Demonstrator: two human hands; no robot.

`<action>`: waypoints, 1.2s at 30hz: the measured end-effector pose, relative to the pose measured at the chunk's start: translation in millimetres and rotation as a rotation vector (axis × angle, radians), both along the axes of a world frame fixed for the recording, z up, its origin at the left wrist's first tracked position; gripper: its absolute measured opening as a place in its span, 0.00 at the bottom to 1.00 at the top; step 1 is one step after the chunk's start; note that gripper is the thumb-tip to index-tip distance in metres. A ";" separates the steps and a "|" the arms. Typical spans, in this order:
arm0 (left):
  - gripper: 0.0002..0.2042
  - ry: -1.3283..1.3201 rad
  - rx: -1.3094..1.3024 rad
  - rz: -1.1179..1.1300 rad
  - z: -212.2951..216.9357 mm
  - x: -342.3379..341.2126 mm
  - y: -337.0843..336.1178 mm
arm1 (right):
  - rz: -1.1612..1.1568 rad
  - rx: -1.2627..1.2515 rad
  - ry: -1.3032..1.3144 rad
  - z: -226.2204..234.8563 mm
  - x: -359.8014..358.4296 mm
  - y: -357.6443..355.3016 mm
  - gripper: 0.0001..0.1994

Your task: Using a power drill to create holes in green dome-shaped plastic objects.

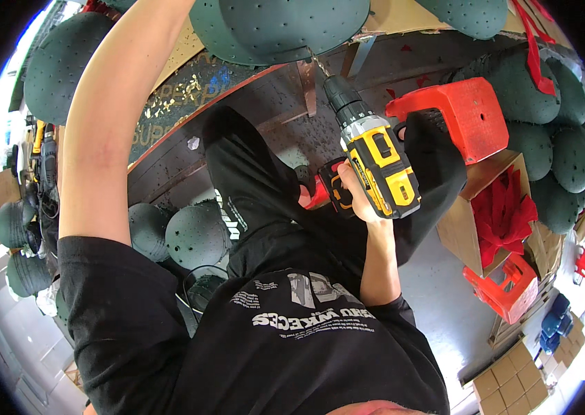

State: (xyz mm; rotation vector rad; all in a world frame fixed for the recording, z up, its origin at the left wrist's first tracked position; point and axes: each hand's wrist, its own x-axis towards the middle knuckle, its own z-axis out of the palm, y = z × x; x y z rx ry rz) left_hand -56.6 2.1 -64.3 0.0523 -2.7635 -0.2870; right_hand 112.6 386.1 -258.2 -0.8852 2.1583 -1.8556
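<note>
My right hand (358, 192) is wrapped round the grip of a yellow and black cordless drill (381, 166). The drill points up and a little to the left, its thin bit touching or nearly touching the near rim of a dark green dome-shaped shell (279, 28) dotted with small holes. That shell sits at the top edge of the picture, partly cut off. My left forearm (116, 104) reaches up past its left side and leaves the picture, so the left hand is out of sight.
Yellowish shavings lie on a dark board (182, 104) left of my legs. A red plastic stool (469, 117) stands right of my knee, with a cardboard box of red cloth (503, 214) below it. More green shells (572, 159) are piled at right; others (196, 235) lie at left.
</note>
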 end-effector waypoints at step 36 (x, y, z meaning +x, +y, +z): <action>0.15 0.054 0.118 0.021 -2.4 4.2 -5.6 | 0.072 0.146 0.469 23.0 -22.1 -21.5 0.17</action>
